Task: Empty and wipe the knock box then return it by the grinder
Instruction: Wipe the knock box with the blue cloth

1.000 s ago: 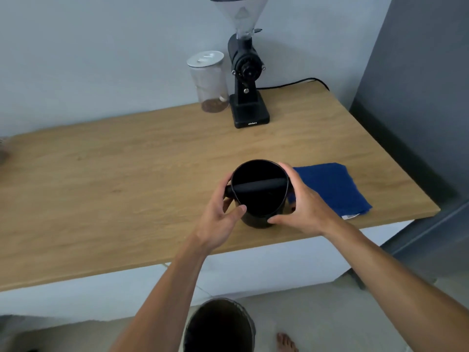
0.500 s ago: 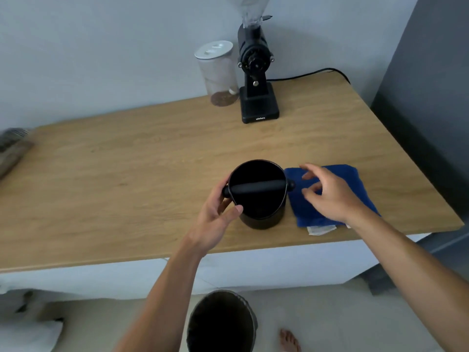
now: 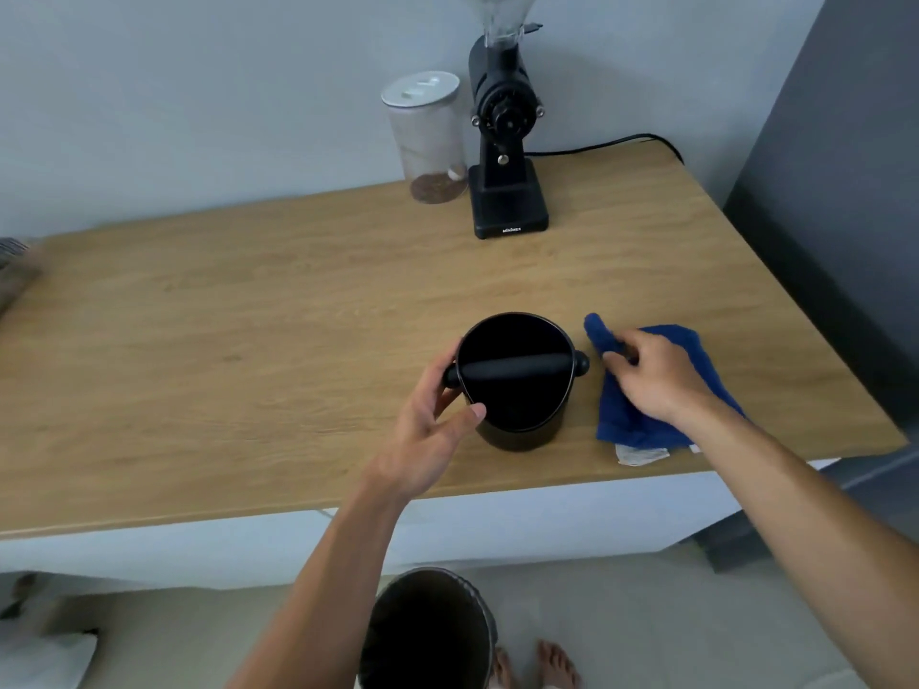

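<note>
A wooden worktop (image 3: 248, 340) is set against a pale wall. The knock box (image 3: 514, 382) stands upright near the front edge, steadied by the left hand (image 3: 430, 430), which is cupped open against its wall, thumb at the rim. The blue cloth (image 3: 646, 390) lies just beside it and is being gathered by the right hand (image 3: 651, 375), fingers pinched on a raised fold, presumably for wiping. The grinder (image 3: 505, 141) and a lidded jar (image 3: 427, 136) stand well apart at the back; nothing obstructs the path between. A bin (image 3: 427, 634) is noted on the floor below.
</note>
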